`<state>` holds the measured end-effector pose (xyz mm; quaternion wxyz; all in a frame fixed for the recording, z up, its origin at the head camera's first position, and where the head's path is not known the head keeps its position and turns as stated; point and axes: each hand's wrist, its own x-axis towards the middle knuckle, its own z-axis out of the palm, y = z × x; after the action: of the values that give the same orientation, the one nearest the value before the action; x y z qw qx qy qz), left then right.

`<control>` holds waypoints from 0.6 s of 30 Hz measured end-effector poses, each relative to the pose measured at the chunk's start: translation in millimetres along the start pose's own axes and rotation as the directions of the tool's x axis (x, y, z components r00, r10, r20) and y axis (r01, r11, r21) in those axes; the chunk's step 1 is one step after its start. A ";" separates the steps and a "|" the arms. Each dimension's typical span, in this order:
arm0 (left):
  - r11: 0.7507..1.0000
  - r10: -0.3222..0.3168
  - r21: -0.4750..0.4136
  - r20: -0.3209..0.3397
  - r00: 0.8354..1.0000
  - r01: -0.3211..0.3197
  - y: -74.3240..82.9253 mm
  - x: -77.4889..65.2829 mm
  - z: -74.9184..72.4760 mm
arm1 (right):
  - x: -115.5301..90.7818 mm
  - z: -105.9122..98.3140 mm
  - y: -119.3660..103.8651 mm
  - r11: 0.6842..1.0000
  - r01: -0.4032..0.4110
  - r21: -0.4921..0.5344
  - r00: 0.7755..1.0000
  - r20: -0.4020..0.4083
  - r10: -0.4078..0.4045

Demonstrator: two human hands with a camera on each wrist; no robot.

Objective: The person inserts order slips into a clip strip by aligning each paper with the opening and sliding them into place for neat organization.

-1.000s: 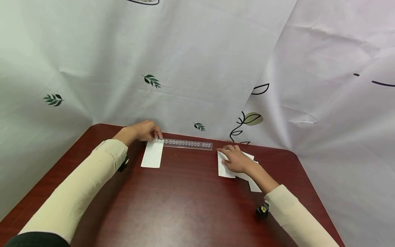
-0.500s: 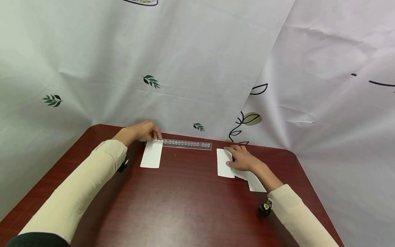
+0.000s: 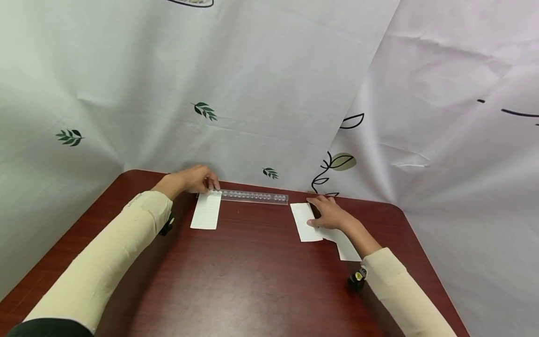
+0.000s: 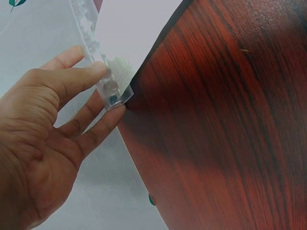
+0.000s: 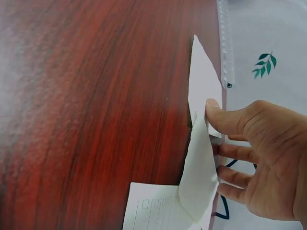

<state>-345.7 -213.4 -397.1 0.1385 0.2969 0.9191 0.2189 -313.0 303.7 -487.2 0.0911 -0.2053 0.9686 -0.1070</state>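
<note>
In the left wrist view my left hand (image 4: 53, 120) grips the end of a clear plastic ticket rail (image 4: 88, 36) lined with round beads, thumb on its face and fingers behind. A white paper slip (image 3: 206, 210) hangs from this end of the rail, its top edge under the beads. On the right, my right hand (image 3: 332, 214) is over several overlapping slips. Its thumb presses at the edge of the leftmost slip (image 5: 204, 79) and its fingers are behind a second, tilted slip (image 5: 197, 165). A third slip (image 5: 151, 208) with printed lines lies below, partly covered.
The dark red wooden table (image 3: 236, 281) runs up to a white leaf-printed cloth (image 3: 252, 93) at the back edge. The rail lies close along that edge. Each wrist wears a dark camera, such as the right wrist camera (image 3: 357, 279).
My right hand has shifted right over the slips, uncovering more of the leftmost one. That slip has turned, its top swinging left. The left hand holds still on the rail.
</note>
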 end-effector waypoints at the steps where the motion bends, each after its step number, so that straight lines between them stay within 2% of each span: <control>1: 1.000 -0.004 -0.002 0.000 1.000 0.004 -0.1 -0.4 0.0 | -5.2 -8.0 -12.1 1.000 -0.010 0.011 1.000 0.011 0.010; 6: 1.000 -0.004 -0.010 0.005 1.000 0.004 -1.1 0.1 0.2 | -30.5 -48.9 -69.7 0.997 -0.061 0.037 0.996 0.062 0.059; 8: 1.000 -0.012 -0.015 0.004 1.000 0.012 -1.4 0.9 0.4 | -33.3 -52.6 -77.4 0.996 -0.077 0.046 0.996 0.056 0.075; 11: 1.000 -0.004 -0.012 0.002 1.000 0.004 -2.2 1.3 0.3 | -29.9 -49.4 -74.5 0.996 -0.076 0.042 0.996 0.044 0.074; 15: 1.000 -0.001 -0.015 0.003 1.000 0.001 -2.4 1.0 0.3 | -11.8 -27.0 -44.3 0.999 -0.036 0.023 0.999 -0.009 0.036; 18: 1.000 -0.002 -0.018 0.006 1.000 0.002 -2.0 0.6 0.5 | 0.8 -11.2 -25.0 0.998 -0.010 0.062 0.999 -0.050 0.013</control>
<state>-347.0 -214.3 -398.6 0.1441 0.2952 0.9171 0.2261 -306.8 283.0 -470.5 0.0737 -0.1940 0.9680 -0.1414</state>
